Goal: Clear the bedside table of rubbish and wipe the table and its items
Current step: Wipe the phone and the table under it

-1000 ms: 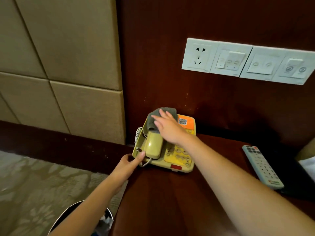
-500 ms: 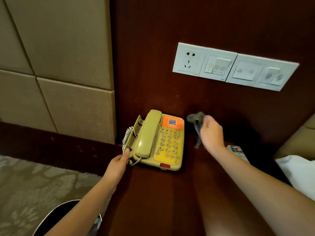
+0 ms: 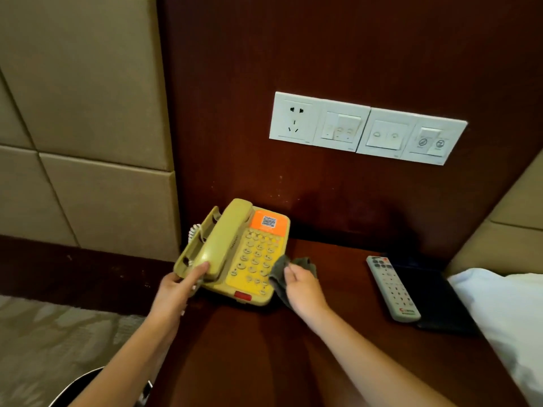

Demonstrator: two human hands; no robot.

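Though limp, cloth (image 3: 279, 276) beside boxy telephone (image 3: 255, 254)

Telephone (image 3: 252, 259) at back-left corner of bedside table (image 3: 264, 348), handset (image 3: 223, 239) on its left half. Cloth (image 3: 282, 277) against telephone's right front edge. Remote (image 3: 392, 287) near right edge, partly on flat pad (image 3: 435, 295). Switch panel (image 3: 367, 127) on wall behind back edge.

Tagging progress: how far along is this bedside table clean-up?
Done, apparently: no rubbish shows on the table. In hand: left hand grips the phone at its near-left corner while right hand pinches the grey cloth at its right edge. Left: remote, dark folder under it and the table itself, probably.
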